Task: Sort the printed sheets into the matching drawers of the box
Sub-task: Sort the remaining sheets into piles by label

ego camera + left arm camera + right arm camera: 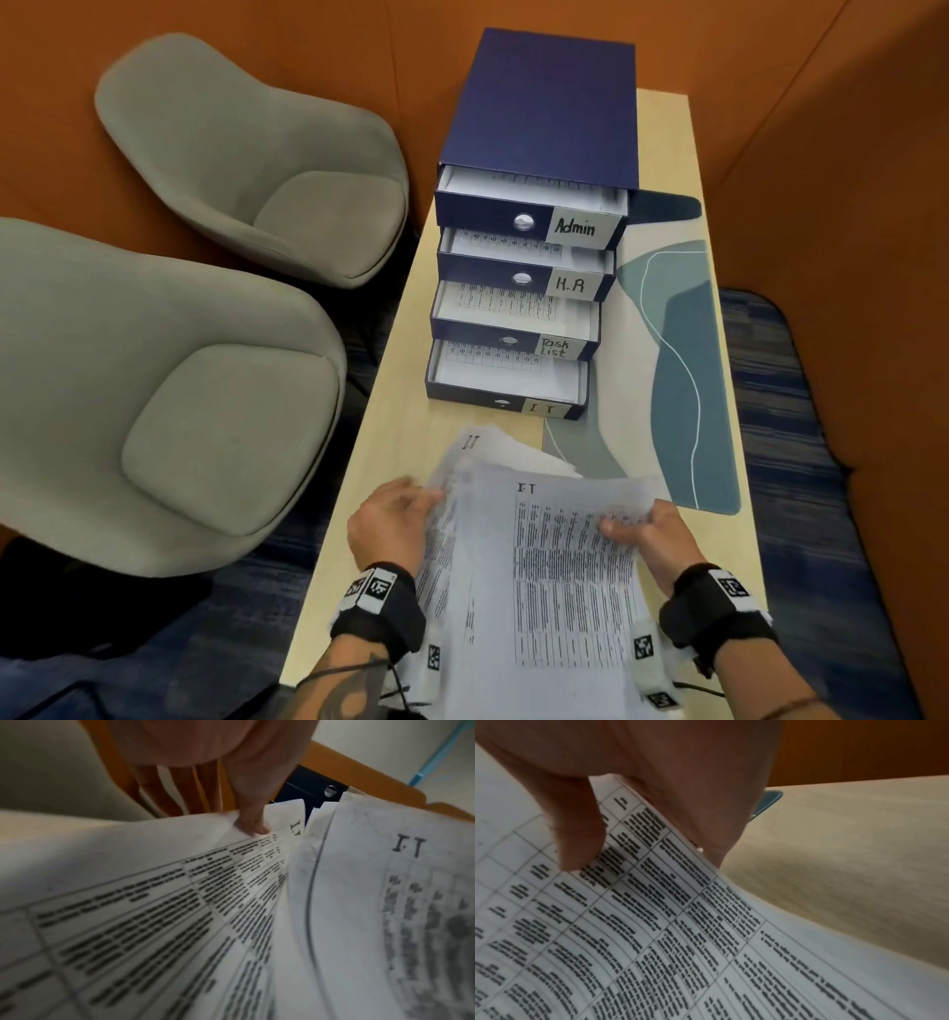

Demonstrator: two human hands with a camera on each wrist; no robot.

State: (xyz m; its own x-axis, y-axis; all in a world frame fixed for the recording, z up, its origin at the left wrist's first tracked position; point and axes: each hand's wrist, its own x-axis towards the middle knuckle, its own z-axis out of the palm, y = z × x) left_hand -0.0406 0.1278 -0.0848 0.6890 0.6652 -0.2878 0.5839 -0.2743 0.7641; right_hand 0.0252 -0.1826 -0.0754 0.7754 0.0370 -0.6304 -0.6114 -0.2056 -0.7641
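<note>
A dark blue cardboard drawer box (544, 108) stood on the far part of a pale wooden table (390, 426), with its four drawers pulled out in steps toward the near side. The top drawer, labelled "Admin" (534, 222), held white printed sheets. Below it, the "H.R" drawer (524, 280) held sheets with a printed grid. The third drawer, labelled "Task List" (513, 342), also held printed sheets. The lowest, nearest drawer, labelled "I.T" (506, 403), held sheets with a grid as well. Each drawer front had a round metal finger hole.

Near the table's front edge, a loose stack of white printed sheets (554, 580) was held between both hands, just near of the lowest drawer. The top sheet was headed "I.T" over a dense table of text, and another sheet fanned out behind it on the far left also read "I.T".

The left hand (390, 519) gripped the stack's left edge; in the left wrist view its thumb (253, 821) pressed down on a sheet's edge, while the other fingers were hidden behind the paper. The right hand (649, 532) pinched the top sheet's right edge, thumb (577, 833) on the printed face and fingers curled beneath.

A desk mat in teal and grey shapes (678, 370) lay on the table's right side, beside the box. Two grey upholstered chairs (169, 390) stood to the left of the table, against orange walls.
</note>
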